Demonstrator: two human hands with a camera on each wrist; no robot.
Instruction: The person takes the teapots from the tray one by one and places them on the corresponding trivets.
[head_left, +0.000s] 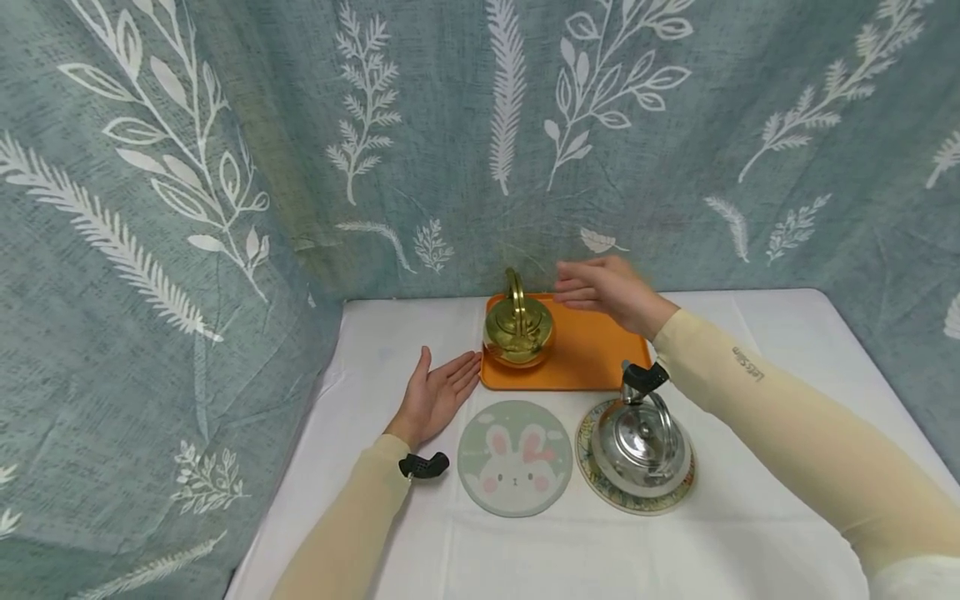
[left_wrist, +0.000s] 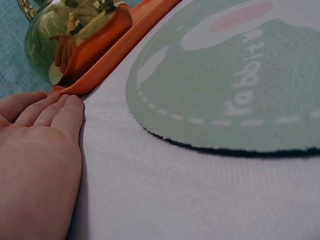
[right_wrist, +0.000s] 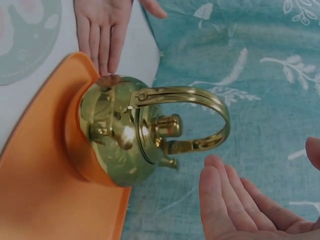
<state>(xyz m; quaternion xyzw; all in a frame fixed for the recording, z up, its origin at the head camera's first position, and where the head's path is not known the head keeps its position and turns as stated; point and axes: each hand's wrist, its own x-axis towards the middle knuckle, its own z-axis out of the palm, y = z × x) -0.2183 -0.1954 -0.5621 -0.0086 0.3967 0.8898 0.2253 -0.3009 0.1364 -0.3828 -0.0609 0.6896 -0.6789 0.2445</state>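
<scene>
A shiny gold-coloured kettle [head_left: 517, 342] with an upright handle stands on the left part of an orange tray [head_left: 596, 354]. My left hand [head_left: 433, 398] lies palm up on the cloth, fingers straight, their tips at the tray's left edge. It holds nothing. In the left wrist view the fingertips of the left hand [left_wrist: 42, 150] meet the tray's corner beside the kettle. My right hand [head_left: 611, 292] is raised above the tray, right of the kettle, with fingers extended and nothing in it. The right wrist view shows the right hand [right_wrist: 245, 210] apart from the kettle's handle [right_wrist: 220, 115].
In front of the tray lies a round green rabbit mat [head_left: 515, 467]. To its right a silver kettle [head_left: 633, 446] stands on a round patterned mat [head_left: 686, 477], under my right forearm. A blue-green leaf-print curtain [head_left: 450, 125] hangs behind the white-covered table [head_left: 525, 558].
</scene>
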